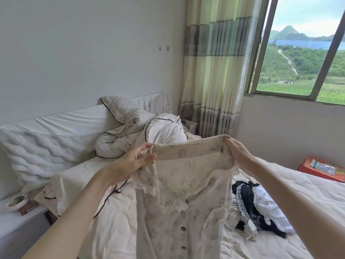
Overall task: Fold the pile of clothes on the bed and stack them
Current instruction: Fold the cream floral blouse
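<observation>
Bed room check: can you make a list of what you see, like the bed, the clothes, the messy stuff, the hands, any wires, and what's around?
Surface: bed, cream sheet, wrinkled.
Job's things: cream buttoned top held up by its upper edge; dark and white clothes pile on the bed, unfolded.
Clutter: rumpled duvet; red box.
Grippers: left hand and right hand each pinch the top.
Cables: nothing seen.
Surroundings: curtain, window, nightstand.

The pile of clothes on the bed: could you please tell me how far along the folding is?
Done: no folded stack shows anywhere on the bed. In hand: the left hand and right hand pinch the top corners of a cream patterned shirt, held up and spread, not yet folded. Left: that shirt, plus the dark and white clothes lying crumpled to its right, then stacking everything.
</observation>
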